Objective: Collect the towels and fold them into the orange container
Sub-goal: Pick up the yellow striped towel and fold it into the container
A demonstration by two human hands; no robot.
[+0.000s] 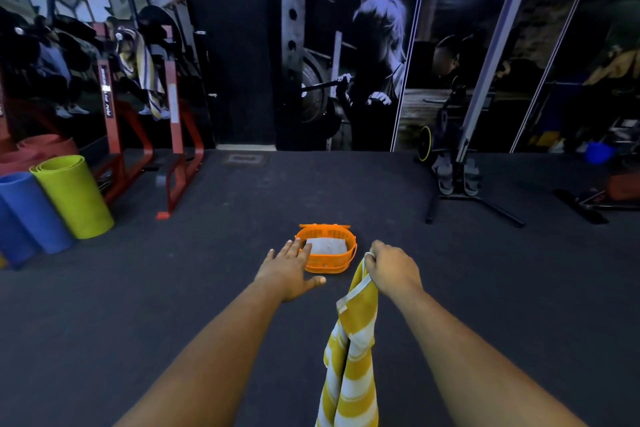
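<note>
Hanging from our right hand (393, 267), which pinches its top edge, the yellow-striped towel (351, 357) could slump unfolded over the orange container (327, 262) on the floor ahead, since our flat, empty left hand (289, 270) isn't supporting it.

Both bare forearms are reaching up from the bottom edge toward the middle of the frame. The left hand (289, 269) is lying palm down just left of centre, its fingers straight and spread, its thumb pointing right. The right hand (391, 267) is sitting just right of centre with its knuckles upward, its fingers curling tight round a corner of a yellow-and-white striped towel (353, 357).
</note>
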